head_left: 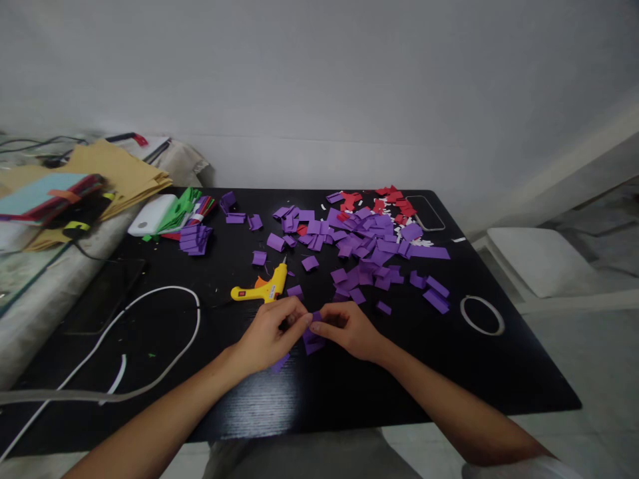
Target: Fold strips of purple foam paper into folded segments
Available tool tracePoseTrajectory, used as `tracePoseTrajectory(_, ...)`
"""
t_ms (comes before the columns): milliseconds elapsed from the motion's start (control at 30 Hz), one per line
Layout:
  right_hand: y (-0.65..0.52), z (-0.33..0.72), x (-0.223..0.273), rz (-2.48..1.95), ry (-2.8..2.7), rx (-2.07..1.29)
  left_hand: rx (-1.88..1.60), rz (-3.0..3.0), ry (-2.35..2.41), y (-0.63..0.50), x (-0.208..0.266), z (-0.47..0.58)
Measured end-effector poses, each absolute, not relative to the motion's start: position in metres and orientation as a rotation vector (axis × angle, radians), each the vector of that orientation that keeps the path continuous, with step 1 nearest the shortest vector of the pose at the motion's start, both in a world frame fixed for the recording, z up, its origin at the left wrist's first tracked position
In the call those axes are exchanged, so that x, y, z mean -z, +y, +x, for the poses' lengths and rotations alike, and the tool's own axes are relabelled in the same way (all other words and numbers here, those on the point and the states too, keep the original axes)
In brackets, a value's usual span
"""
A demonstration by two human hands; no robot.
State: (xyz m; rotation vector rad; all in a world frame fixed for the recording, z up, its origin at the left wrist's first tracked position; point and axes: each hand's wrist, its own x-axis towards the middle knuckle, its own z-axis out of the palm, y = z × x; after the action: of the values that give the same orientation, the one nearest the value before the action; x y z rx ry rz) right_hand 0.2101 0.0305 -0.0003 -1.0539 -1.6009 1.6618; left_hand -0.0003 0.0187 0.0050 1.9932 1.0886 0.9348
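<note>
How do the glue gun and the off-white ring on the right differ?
The glue gun is mainly yellow; the ring is off-white. The glue gun is pistol-shaped with a nozzle; the ring is a thin, open hoop. The glue gun lies by the left hand; the ring lies toward the right edge. Both rest on the black table.
</note>
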Motion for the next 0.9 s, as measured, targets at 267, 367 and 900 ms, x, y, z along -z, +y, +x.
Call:
tracePoseTrajectory(267, 0.0344, 0.211, -0.0006, -1.121, -1.514, -1.604, -0.862, 1.976, 1.064, 0.0212, -0.0107, -0.0011)
tracePoseTrajectory(367, 0.0345, 0.2119, 0.0005, -1.097, -1.476, -1.675, -0.862, 1.954, 1.039, 0.0209, -0.012, -0.0004)
tracePoseTrajectory(900, 0.0314, 0.2124, 0.0005, -1.045, -1.486, -1.748, -0.725, 1.767, 0.961, 0.0222, -0.0085, -0.0051)
